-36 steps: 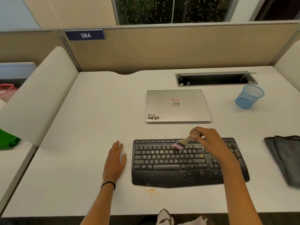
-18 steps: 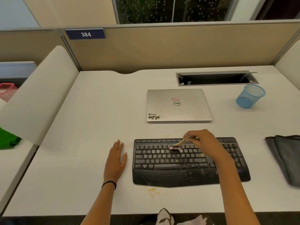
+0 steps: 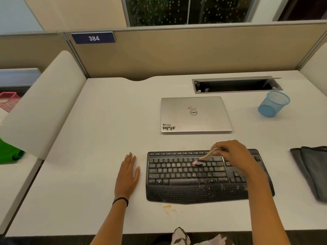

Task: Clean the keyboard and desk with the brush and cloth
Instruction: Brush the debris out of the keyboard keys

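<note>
A partition plate (image 3: 93, 38) at far left reads "384". On the white desk (image 3: 99, 131), the left hand (image 3: 127, 175) lies flat, fingers together, just left of the black keyboard (image 3: 185, 179). Crumbs (image 3: 169, 208) dot the desk near its front edge. Behind it sits a closed Dell laptop (image 3: 195, 114) with a "WMN" sticker. The right hand (image 3: 233, 154) pinches a brush (image 3: 203, 159), pink bristles touching the keys. A grey cloth (image 3: 311, 170) lies at far right.

Two hands: one left hand (image 3: 127, 175), one right hand (image 3: 235, 154). One keyboard (image 3: 177, 175), one brush (image 3: 203, 159), one grey cloth (image 3: 311, 170), one closed laptop (image 3: 195, 114), one blue mesh cup (image 3: 273, 104).
</note>
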`<state>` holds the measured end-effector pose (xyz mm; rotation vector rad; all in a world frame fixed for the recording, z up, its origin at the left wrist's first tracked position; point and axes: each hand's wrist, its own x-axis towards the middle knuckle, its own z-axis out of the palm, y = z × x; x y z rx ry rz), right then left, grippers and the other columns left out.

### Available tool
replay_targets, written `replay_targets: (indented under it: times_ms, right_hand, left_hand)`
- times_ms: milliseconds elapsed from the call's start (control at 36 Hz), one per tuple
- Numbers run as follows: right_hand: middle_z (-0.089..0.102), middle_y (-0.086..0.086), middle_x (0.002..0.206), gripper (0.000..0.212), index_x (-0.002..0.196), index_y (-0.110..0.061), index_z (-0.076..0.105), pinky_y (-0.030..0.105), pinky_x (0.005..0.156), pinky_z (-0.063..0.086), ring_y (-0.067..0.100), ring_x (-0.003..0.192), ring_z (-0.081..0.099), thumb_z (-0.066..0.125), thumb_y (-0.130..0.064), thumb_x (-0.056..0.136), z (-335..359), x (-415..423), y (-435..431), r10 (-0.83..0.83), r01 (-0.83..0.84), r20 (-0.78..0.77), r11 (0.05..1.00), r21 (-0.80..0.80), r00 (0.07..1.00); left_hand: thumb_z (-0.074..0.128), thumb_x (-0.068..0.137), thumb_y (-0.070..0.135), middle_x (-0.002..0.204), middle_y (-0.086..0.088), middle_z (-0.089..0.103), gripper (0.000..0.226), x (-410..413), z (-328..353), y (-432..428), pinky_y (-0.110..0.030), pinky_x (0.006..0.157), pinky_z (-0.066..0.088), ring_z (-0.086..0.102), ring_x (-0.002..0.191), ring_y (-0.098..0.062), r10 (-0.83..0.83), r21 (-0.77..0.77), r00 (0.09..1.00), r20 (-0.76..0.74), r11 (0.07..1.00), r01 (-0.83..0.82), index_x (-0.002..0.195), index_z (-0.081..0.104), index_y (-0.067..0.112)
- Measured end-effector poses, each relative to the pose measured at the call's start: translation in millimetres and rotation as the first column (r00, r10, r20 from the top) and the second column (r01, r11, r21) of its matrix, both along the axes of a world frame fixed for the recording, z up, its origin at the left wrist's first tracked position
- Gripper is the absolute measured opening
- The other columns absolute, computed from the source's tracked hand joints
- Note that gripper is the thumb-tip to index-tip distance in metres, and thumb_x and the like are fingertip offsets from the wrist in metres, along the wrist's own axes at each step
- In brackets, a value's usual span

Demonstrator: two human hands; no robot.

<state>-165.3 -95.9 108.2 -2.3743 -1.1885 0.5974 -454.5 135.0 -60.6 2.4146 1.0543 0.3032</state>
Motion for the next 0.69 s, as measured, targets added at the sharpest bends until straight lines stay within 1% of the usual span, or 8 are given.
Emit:
replay_targets:
  times_ms: [139, 194, 278, 361, 444, 556, 639, 694]
  right_hand:
    - [0.065, -0.012, 0.074, 0.011, 0.088, -0.027, 0.070, 0.020, 0.060, 0.041, 0.007, 0.069, 0.056, 0.063, -0.020, 0.087, 1.7, 2.9, -12.5, -0.101, 0.093, 0.094, 0.992, 0.086, 0.990]
    - [0.064, -0.011, 0.076, 0.011, 0.091, -0.025, 0.071, 0.023, 0.061, 0.040, 0.009, 0.071, 0.056, 0.062, -0.019, 0.088, 4.9, 0.1, -10.1, -0.110, 0.092, 0.125, 0.985, 0.143, 0.986]
    - [0.066, -0.015, 0.077, 0.012, 0.091, -0.027, 0.070, 0.022, 0.065, 0.042, 0.007, 0.074, 0.060, 0.063, -0.020, 0.087, 8.1, -2.2, -5.9, -0.092, 0.085, 0.030, 0.979, 0.188, 0.995]
    - [0.067, -0.015, 0.074, 0.015, 0.086, -0.030, 0.070, 0.024, 0.063, 0.045, 0.005, 0.071, 0.059, 0.064, -0.016, 0.086, 5.7, -2.6, -3.7, -0.030, 0.040, -0.077, 0.991, 0.128, 0.997]
    - [0.062, -0.017, 0.070, 0.015, 0.086, -0.028, 0.070, 0.021, 0.058, 0.038, 0.002, 0.064, 0.053, 0.063, -0.015, 0.086, -2.0, 0.2, -5.5, -0.051, 0.055, -0.056, 0.996, 0.069, 0.997]
    - [0.063, -0.014, 0.072, 0.012, 0.090, -0.024, 0.070, 0.024, 0.059, 0.040, 0.004, 0.066, 0.054, 0.061, -0.017, 0.088, -4.2, 0.7, -11.1, -0.138, 0.132, 0.042, 0.982, 0.137, 0.989]
    - [0.067, -0.012, 0.079, 0.011, 0.091, -0.024, 0.071, 0.029, 0.068, 0.047, 0.008, 0.076, 0.059, 0.062, -0.018, 0.088, -1.7, -0.4, -10.5, -0.135, 0.133, 0.002, 0.977, 0.164, 0.991]
    - [0.067, -0.013, 0.077, 0.012, 0.090, -0.025, 0.071, 0.029, 0.068, 0.048, 0.005, 0.074, 0.059, 0.063, -0.017, 0.086, -1.3, -0.8, -8.6, -0.094, 0.101, -0.053, 0.985, 0.141, 0.994]
  left_hand:
    - [0.014, 0.088, 0.057, 0.155, 0.009, 0.010, 0.073, -0.3, 0.2, 0.2, -0.020, 0.115, 0.001, 0.002, 0.142, -0.003, -0.004, 0.001, 1.000, -0.007, 1.000, 0.004, 0.149, 0.022, 0.017]
    - [0.014, 0.088, 0.057, 0.156, 0.008, 0.011, 0.073, -0.3, -0.2, 0.4, -0.020, 0.115, 0.001, 0.002, 0.143, -0.003, -0.003, 0.004, 1.000, -0.009, 1.000, 0.003, 0.149, 0.023, 0.016]
    - [0.015, 0.088, 0.057, 0.156, 0.007, 0.012, 0.073, -0.3, -0.2, 0.5, -0.021, 0.115, 0.001, 0.003, 0.143, -0.003, -0.005, 0.004, 1.000, -0.012, 1.000, 0.005, 0.149, 0.024, 0.016]
    - [0.014, 0.088, 0.057, 0.156, 0.007, 0.011, 0.074, -0.6, -0.1, 0.5, -0.019, 0.114, 0.000, 0.002, 0.143, -0.003, -0.009, 0.005, 1.000, -0.013, 1.000, 0.009, 0.149, 0.023, 0.016]
    - [0.014, 0.088, 0.057, 0.156, 0.007, 0.010, 0.074, -0.6, 0.4, 0.3, -0.017, 0.114, -0.002, 0.002, 0.142, -0.003, -0.009, 0.004, 1.000, -0.012, 1.000, 0.009, 0.149, 0.022, 0.015]
    - [0.014, 0.088, 0.057, 0.156, 0.006, 0.011, 0.074, -0.7, 0.5, 0.0, -0.016, 0.113, -0.003, 0.002, 0.143, -0.003, -0.011, 0.004, 1.000, -0.007, 1.000, 0.011, 0.149, 0.023, 0.016]
    - [0.015, 0.088, 0.056, 0.156, 0.005, 0.012, 0.074, -0.2, 0.2, 0.5, -0.019, 0.115, 0.000, 0.003, 0.143, -0.004, -0.012, 0.008, 1.000, -0.005, 1.000, 0.012, 0.149, 0.023, 0.015]
    - [0.015, 0.088, 0.056, 0.156, 0.005, 0.013, 0.074, -0.1, 0.2, 0.4, -0.022, 0.116, 0.001, 0.004, 0.143, -0.005, -0.013, 0.009, 1.000, -0.004, 1.000, 0.013, 0.149, 0.023, 0.014]
